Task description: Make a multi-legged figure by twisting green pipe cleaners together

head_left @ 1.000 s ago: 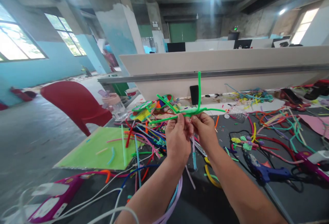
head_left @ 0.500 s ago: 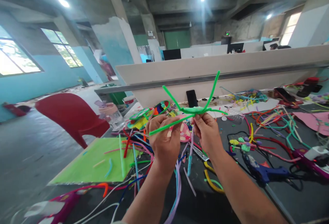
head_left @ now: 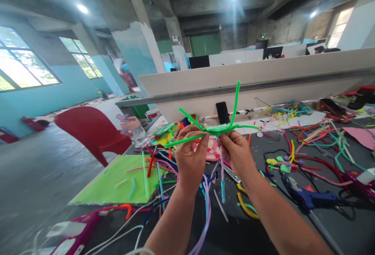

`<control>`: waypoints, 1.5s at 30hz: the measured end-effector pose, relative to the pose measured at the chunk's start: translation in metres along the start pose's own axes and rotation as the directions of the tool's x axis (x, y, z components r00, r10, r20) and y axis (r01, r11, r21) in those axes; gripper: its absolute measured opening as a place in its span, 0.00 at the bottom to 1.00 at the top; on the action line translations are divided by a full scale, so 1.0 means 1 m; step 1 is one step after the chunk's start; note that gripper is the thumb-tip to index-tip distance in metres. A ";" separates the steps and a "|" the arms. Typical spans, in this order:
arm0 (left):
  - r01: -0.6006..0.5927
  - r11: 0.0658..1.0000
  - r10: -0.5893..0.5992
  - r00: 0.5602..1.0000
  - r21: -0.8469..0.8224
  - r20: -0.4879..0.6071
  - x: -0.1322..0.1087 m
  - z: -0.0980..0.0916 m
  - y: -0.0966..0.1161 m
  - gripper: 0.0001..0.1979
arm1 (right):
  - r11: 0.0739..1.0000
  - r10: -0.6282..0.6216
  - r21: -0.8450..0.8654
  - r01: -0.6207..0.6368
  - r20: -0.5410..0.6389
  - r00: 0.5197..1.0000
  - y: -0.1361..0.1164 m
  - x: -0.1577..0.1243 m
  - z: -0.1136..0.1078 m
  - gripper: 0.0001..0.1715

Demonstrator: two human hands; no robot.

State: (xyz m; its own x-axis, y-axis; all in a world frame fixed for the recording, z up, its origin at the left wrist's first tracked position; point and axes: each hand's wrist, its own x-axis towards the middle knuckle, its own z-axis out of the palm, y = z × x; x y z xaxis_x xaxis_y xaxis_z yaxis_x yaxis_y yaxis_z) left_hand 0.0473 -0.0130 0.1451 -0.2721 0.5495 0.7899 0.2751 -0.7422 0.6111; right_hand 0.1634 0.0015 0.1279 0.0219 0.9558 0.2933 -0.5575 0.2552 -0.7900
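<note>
Both hands hold up a green pipe-cleaner piece above the dark table. Several green stems stick out of its flat, lighter middle: two point upward, one reaches left across my left hand, one right. My left hand is closed on the left end, thumb and fingers pinching it. My right hand pinches its right underside, the fingertips partly hidden behind the green. A lilac pipe cleaner with a light blue end hangs beside the right fingers; whether it is joined to the piece I cannot tell. Behind lies a pink patterned piece.
A green sheet lies at left, near a red chair and a clear bottle. Loose pipe cleaners cover the right side. A blue glue gun with a cord lies there. A phone leans against the divider.
The green piece has tipped a little; its tall right stem stands more upright and its left stems sit lower. My left fingers now grip nearer the middle. The view has shifted slightly.
</note>
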 end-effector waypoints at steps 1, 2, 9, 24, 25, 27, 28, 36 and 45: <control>0.015 1.000 -0.015 1.000 -0.024 -0.003 0.000 0.001 0.000 0.03 | 1.000 0.000 -0.001 0.000 -0.004 1.000 0.001 0.000 0.000 0.19; 0.034 0.998 -0.034 0.999 -0.049 -0.002 -0.001 0.002 0.001 0.02 | 1.000 -0.002 0.000 0.002 -0.007 1.000 0.002 0.000 -0.001 0.19; 0.167 0.974 -0.167 0.986 -0.156 0.010 -0.001 0.007 0.004 0.05 | 1.000 0.018 -0.010 -0.018 -0.023 1.000 -0.001 -0.001 -0.002 0.19; 0.308 0.909 -0.314 0.949 -0.280 0.025 0.007 -0.002 0.009 0.13 | 1.000 0.029 -0.006 -0.029 0.016 0.999 0.001 0.001 0.000 0.18; 0.322 0.903 -0.328 0.944 -0.284 0.030 0.007 -0.002 0.010 0.14 | 1.000 0.028 -0.006 -0.028 0.011 1.000 0.001 0.001 0.000 0.18; 0.343 0.891 -0.349 0.937 -0.296 0.036 0.008 -0.002 0.010 0.14 | 0.999 0.036 -0.008 -0.036 -0.007 0.999 0.002 0.001 0.000 0.19; 0.346 0.887 -0.352 0.935 -0.307 0.037 0.008 -0.002 0.009 0.15 | 0.999 0.043 -0.007 -0.043 -0.015 0.999 0.002 0.002 0.000 0.19; 0.306 0.902 -0.324 0.946 -0.304 -0.010 0.009 -0.001 0.006 0.16 | 0.998 0.062 -0.020 -0.062 -0.004 0.998 0.000 0.003 0.002 0.15; 0.308 0.906 -0.324 0.946 -0.289 -0.008 0.006 0.000 0.002 0.17 | 0.998 0.066 0.017 -0.066 -0.039 0.997 0.005 0.004 0.001 0.16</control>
State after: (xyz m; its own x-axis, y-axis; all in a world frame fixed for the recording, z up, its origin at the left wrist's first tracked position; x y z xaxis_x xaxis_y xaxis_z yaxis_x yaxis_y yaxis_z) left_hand 0.0464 -0.0109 0.1514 -0.3536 0.7573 0.5490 -0.1013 -0.6145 0.7824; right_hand 0.1601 0.0062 0.1254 0.0173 0.9756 0.2189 -0.5716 0.1893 -0.7984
